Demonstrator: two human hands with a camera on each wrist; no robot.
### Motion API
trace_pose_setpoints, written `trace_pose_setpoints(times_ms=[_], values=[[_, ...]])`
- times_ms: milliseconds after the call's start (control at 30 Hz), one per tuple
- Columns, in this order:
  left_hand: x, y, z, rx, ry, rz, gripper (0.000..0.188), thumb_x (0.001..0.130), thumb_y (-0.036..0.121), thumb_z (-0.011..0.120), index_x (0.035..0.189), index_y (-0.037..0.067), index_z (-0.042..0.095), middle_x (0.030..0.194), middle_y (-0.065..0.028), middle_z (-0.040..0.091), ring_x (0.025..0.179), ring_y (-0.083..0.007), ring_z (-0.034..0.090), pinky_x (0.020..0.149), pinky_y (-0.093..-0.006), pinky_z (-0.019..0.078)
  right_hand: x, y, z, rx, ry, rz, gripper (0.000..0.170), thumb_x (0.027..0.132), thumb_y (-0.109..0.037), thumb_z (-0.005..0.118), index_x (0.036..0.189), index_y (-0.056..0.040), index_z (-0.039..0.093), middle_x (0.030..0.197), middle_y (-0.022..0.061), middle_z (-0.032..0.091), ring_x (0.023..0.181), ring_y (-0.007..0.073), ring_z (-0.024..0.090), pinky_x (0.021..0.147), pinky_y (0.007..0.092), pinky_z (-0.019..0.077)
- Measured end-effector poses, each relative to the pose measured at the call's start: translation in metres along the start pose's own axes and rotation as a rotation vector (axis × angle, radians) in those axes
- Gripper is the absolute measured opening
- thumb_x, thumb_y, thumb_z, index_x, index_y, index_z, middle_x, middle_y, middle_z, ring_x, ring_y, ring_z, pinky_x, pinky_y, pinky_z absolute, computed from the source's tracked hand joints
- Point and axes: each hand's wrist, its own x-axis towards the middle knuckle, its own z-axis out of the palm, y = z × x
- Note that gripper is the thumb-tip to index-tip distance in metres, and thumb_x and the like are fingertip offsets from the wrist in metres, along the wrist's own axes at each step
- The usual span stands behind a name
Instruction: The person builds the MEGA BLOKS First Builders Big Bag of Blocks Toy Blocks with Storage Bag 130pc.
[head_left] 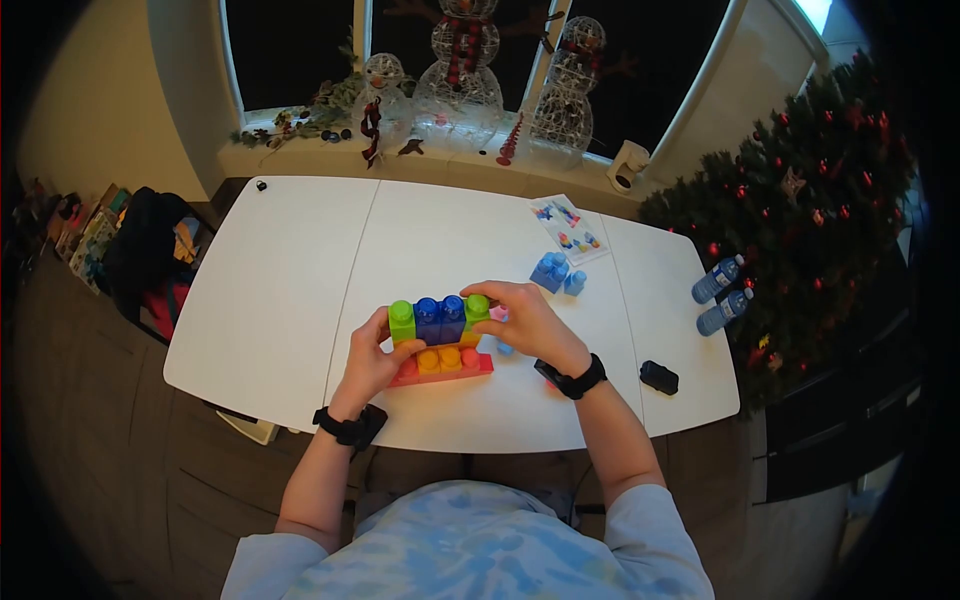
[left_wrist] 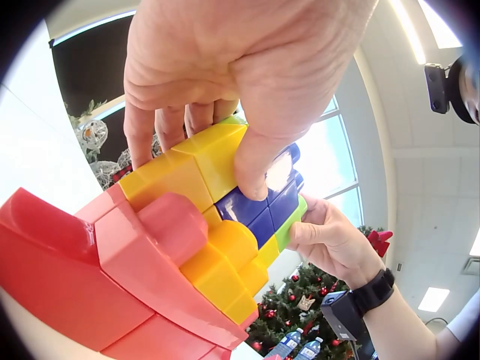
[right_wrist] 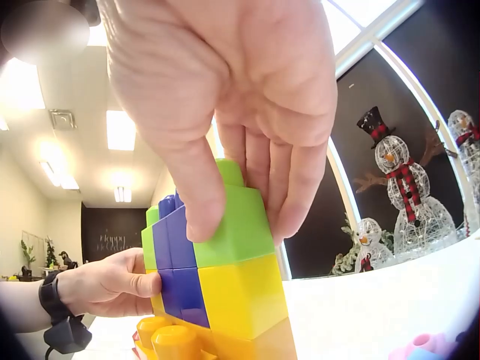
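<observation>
A wall of toy building blocks stands near the table's front edge. Its base is a row of red blocks [head_left: 445,376], with orange blocks [left_wrist: 225,259] on it and yellow blocks [left_wrist: 180,172] higher up. Dark blue blocks [head_left: 440,322] sit between two lime green blocks along the top. My left hand [head_left: 370,362] grips the left end, its thumb on the front over a blue block and its fingers behind. On the right end, my right hand [head_left: 530,320] pinches the green block [right_wrist: 236,229] between thumb and fingers, above a yellow block [right_wrist: 244,292].
Loose blue blocks [head_left: 549,272] lie beyond my right hand, near a picture sheet [head_left: 572,228]. Pink and light blue pieces [right_wrist: 424,346] are partly behind that hand. Two water bottles [head_left: 722,295] and a black case [head_left: 659,378] are at the right. A decorated tree [head_left: 800,200] stands beside the table.
</observation>
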Motion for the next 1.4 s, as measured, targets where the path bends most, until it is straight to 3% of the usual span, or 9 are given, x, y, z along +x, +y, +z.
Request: trace_pose_setpoints(times_ms=[200,267,500,700,767,933,1067,1133,1400], values=[[0.001,-0.002,0.000,0.024,0.001,0.012,0.041,0.086,-0.002,0.081,0.122,0.001,0.061,0.111,-0.0065,0.071,0.108,-0.0171,0.068,0.102,-0.0347,0.0542,-0.024,0.015,-0.010,-0.048,0.165,-0.114,0.056,0.079,-0.014,0.084,0.131,-0.0078,0.064,0.124,0.0156,0.069,0.103,0.0337,0.071,0.090,0.0405,0.0567],[0.000,-0.003,0.000,0.025,0.008,0.013,0.041,0.086,-0.002,0.081,0.122,0.001,0.061,0.111,-0.0064,0.071,0.108,-0.0170,0.068,0.102,-0.0348,0.0542,-0.046,0.008,-0.033,-0.146,0.196,0.209,0.062,0.079,-0.022,0.086,0.134,-0.0084,0.062,0.129,0.0143,0.067,0.101,0.0339,0.071,0.088,0.0419,0.0568],[0.000,0.002,0.001,0.021,0.010,0.009,0.041,0.086,-0.003,0.080,0.122,0.000,0.061,0.111,-0.0065,0.071,0.108,-0.0174,0.069,0.102,-0.0352,0.0546,-0.130,0.065,-0.022,-0.618,-0.049,0.550,0.063,0.076,-0.031,0.088,0.129,-0.0058,0.064,0.112,0.0157,0.067,0.097,0.0350,0.070,0.086,0.0429,0.0572],[0.000,0.000,0.000,0.028,0.007,0.003,0.043,0.086,-0.003,0.080,0.124,0.000,0.061,0.113,-0.0063,0.071,0.109,-0.0172,0.068,0.102,-0.0352,0.0544,-0.123,0.130,-0.013,-0.332,0.081,0.429,0.049,0.079,-0.025,0.084,0.121,-0.0043,0.070,0.102,0.0147,0.069,0.088,0.0298,0.070,0.083,0.0409,0.0569],[-0.001,0.001,0.001,0.021,0.006,0.008,0.044,0.086,-0.003,0.080,0.125,0.000,0.060,0.113,-0.0063,0.071,0.110,-0.0171,0.068,0.102,-0.0352,0.0545,-0.109,0.139,-0.021,0.022,0.098,0.631,0.045,0.081,-0.024,0.083,0.120,-0.0037,0.071,0.100,0.0130,0.073,0.087,0.0241,0.070,0.082,0.0378,0.0562],[-0.001,0.002,0.001,0.001,0.008,0.000,0.044,0.086,-0.003,0.080,0.125,0.000,0.060,0.113,-0.0060,0.071,0.109,-0.0170,0.068,0.102,-0.0350,0.0544,-0.098,0.203,-0.022,0.355,0.272,0.725,0.029,0.089,-0.010,0.071,0.116,-0.0015,0.071,0.099,0.0127,0.074,0.085,0.0180,0.070,0.072,0.0348,0.0558],[-0.001,0.001,0.001,0.006,0.004,0.005,0.044,0.086,-0.003,0.080,0.125,0.000,0.060,0.113,-0.0060,0.071,0.109,-0.0169,0.068,0.102,-0.0350,0.0543,-0.084,0.207,-0.024,-0.033,0.436,0.672,0.024,0.088,-0.006,0.071,0.112,-0.0015,0.071,0.097,0.0142,0.073,0.082,0.0207,0.070,0.074,0.0356,0.0557],[-0.001,0.001,0.000,0.000,0.002,0.002,0.043,0.086,-0.003,0.080,0.124,0.000,0.060,0.113,-0.0060,0.071,0.109,-0.0171,0.068,0.102,-0.0352,0.0542,-0.068,0.204,-0.029,-0.312,0.688,0.405,0.023,0.087,-0.002,0.070,0.110,-0.0020,0.071,0.100,0.0156,0.071,0.085,0.0257,0.070,0.079,0.0379,0.0562],[-0.001,0.002,0.001,0.007,0.001,0.006,0.042,0.086,-0.002,0.080,0.123,0.001,0.060,0.112,-0.0061,0.071,0.108,-0.0172,0.068,0.102,-0.0350,0.0543,0.005,0.185,-0.029,-0.632,0.431,0.253,0.033,0.083,-0.006,0.076,0.115,-0.0055,0.071,0.111,0.0131,0.069,0.116,0.0332,0.060,0.095,0.0451,0.0545]])
